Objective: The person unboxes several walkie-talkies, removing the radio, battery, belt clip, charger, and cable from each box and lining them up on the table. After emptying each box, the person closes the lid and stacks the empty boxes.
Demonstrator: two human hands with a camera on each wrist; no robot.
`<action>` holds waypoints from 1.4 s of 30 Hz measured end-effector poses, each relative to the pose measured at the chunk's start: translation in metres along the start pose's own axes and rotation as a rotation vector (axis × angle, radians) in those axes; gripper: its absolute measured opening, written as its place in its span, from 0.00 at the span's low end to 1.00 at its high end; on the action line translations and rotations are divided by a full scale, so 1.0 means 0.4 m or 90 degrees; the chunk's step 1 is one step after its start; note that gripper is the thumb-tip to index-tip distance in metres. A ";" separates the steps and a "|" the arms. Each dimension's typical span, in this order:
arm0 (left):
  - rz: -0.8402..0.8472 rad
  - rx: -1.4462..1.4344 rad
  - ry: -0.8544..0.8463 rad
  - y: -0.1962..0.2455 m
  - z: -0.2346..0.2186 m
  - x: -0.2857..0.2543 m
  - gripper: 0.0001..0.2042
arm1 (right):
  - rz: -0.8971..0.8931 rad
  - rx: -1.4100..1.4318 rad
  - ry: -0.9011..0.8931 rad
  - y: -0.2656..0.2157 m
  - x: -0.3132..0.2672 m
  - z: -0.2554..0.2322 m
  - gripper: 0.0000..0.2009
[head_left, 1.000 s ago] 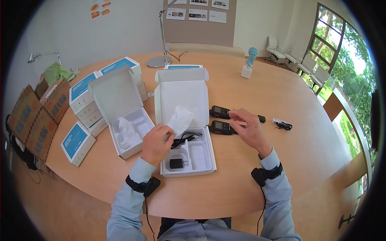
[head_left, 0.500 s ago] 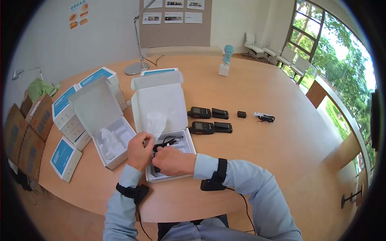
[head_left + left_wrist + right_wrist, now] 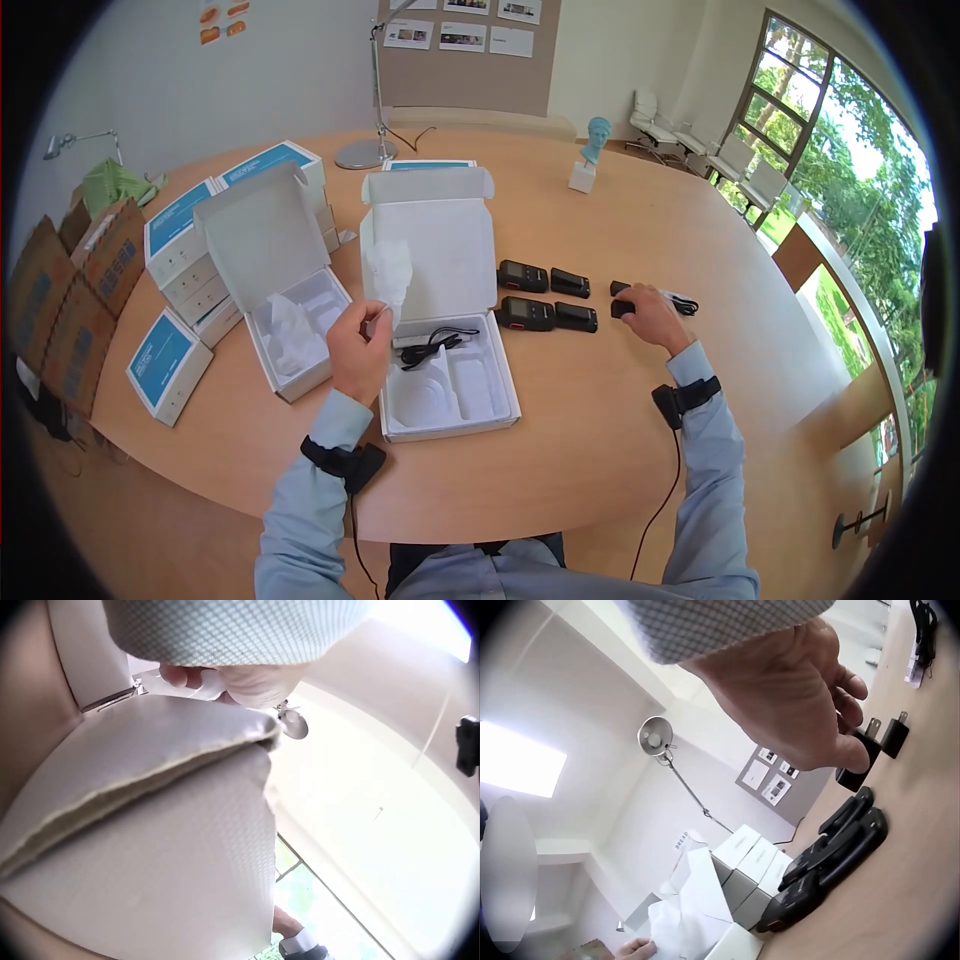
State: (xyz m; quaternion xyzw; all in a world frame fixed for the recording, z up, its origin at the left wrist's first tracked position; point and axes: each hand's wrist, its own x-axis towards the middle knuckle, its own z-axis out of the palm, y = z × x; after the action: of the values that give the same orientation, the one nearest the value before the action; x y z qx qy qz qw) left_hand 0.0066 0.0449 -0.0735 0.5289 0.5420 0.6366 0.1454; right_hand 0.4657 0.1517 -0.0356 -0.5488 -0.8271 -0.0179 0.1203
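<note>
Between thumb and fingers, my left hand pinches a thin white plastic bag, held up before the raised lid of a white box. A black cable lies coiled in that box's moulded insert, whose front compartments hold nothing. My right hand is at the right of the table and pinches a black plug adapter, prongs upward, close over the surface. A second plug adapter stands just beside it. Left of the right hand lie two black handheld devices with screens, each beside a black slab-like piece.
Another open white box with a crumpled white bag stands at the left. Closed blue-topped boxes are stacked beyond it. A black cable in a wrapper lies past my right hand. A lamp base and a small bust stand behind.
My right hand reached into the front box and carried the plug adapter out to the right, beside the other adapter. My left hand keeps hold of the white bag.
</note>
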 end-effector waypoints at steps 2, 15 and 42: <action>0.005 0.003 0.014 0.003 -0.002 0.001 0.04 | 0.008 0.000 -0.006 0.072 -0.006 0.058 0.18; 0.003 -0.033 0.051 0.006 0.000 -0.004 0.04 | -0.146 0.267 0.112 -0.346 0.065 -0.073 0.14; -0.093 0.013 -0.010 -0.046 0.010 -0.017 0.07 | -0.432 -0.091 -0.196 -0.763 0.223 0.150 0.11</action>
State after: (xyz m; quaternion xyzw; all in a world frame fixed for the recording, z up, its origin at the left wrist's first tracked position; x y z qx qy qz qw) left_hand 0.0054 0.0487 -0.0930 0.4943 0.5846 0.6147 0.1900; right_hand 0.1435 0.1209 -0.0432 -0.2472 -0.9668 -0.0315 -0.0569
